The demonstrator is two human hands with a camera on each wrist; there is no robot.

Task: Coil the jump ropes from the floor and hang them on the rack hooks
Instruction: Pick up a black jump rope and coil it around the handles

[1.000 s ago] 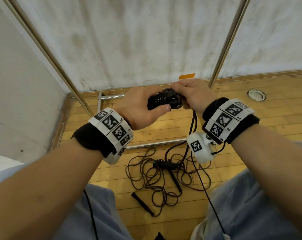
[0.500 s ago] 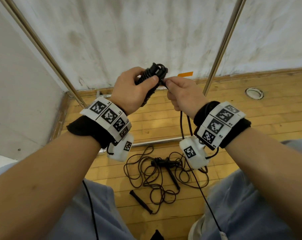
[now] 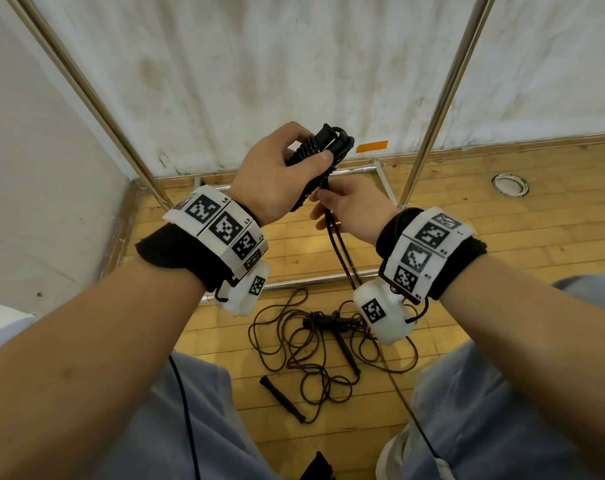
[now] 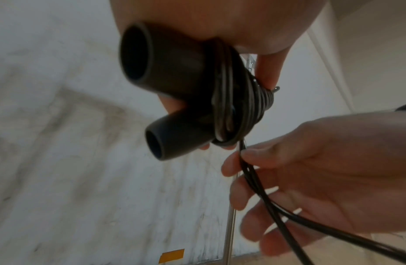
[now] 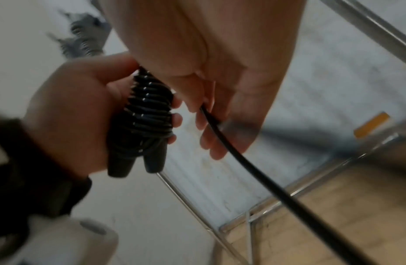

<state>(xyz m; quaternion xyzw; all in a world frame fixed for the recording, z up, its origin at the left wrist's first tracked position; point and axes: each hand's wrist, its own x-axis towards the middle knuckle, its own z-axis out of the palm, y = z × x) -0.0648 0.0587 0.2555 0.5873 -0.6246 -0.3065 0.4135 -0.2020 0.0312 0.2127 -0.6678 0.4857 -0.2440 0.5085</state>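
The two black handles (image 4: 172, 93) of one jump rope are gripped together in the left hand (image 3: 277, 181), and many turns of thin black cord (image 5: 149, 114) are seen wound tightly around them. The bundle is held up in front of the wall, between the two metal rack poles (image 3: 443, 109). A doubled length of the same cord (image 3: 339, 251) is pinched lightly between the fingers of the right hand (image 3: 356, 209), just below the bundle, and it hangs down toward the wooden floor (image 3: 519, 244).

The cord is judged to be light, smooth and quite springy, so the turns can probably loosen if tension is lost. It should be kept taut and taken close to the handles. The handles look rigid and are the firmest place for holding.

More jump ropes (image 3: 315, 348) are lying tangled on the floor, between the knees, with loose handles (image 3: 282, 398) among them. Each of these is best lifted by its handles, since the thin loops may catch on one another. No hooks are visible in these views.
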